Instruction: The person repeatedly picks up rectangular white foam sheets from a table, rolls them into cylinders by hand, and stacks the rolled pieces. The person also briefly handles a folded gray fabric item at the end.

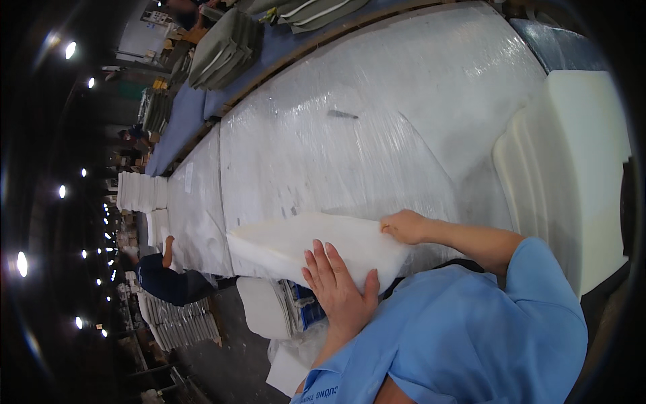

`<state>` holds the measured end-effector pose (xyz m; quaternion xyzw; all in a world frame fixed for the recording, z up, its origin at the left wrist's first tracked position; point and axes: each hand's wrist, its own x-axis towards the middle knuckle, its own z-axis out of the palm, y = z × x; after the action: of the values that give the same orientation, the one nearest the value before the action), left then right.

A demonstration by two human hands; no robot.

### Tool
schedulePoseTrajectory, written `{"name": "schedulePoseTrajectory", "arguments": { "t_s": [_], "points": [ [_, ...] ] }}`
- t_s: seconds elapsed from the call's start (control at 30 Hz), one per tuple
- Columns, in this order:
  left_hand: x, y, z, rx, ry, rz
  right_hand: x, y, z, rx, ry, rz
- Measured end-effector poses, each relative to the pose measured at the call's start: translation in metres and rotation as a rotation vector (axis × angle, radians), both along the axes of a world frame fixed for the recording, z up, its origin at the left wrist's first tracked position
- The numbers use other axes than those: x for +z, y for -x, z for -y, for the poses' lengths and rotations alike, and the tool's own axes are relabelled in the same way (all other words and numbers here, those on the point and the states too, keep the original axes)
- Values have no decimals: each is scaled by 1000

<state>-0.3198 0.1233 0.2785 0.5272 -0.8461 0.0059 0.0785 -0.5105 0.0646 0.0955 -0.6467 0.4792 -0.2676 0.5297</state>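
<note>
Right now your left hand (340, 286) lies flat, fingers spread, on the white rectangular foam sheet (303, 246) at the near edge of the long plastic-wrapped white table (350, 135). Your right hand (404, 225) pinches the sheet's far corner, fingers closed on it. Looks light, soft and floppy; likely to sag if lifted by one corner. Better held along two edges. Stack of thick white foam pads (565, 175) sits just right of you, apart from the sheet.
</note>
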Motion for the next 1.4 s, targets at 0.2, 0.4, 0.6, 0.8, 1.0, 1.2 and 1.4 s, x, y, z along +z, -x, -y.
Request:
{"name": "schedulePoseTrajectory", "arguments": {
  "t_s": [0.2,0.4,0.6,0.8,1.0,1.2,1.4],
  "points": [
    [3,-8,-5,-1,-63,-34,101,-5,-5,200,43,300],
    [-2,-11,0,-85,-25,-147,54,-11,7,187,218,40],
    [-4,-17,-4,-51,-44,-185,91,-15,10,148,28,401],
    [-1,-19,-7,-62,-56,-226,96,-31,8,298,134,286],
    [6,-49,-7,-83,-22,-505,72,-26,19,116,100,183],
    [-5,-56,-9,40,-109,-353,140,-49,16,213,178,264],
    [0,-52,-10,25,-111,-334,108,-52,30,193,44,-13]
  ]
}}
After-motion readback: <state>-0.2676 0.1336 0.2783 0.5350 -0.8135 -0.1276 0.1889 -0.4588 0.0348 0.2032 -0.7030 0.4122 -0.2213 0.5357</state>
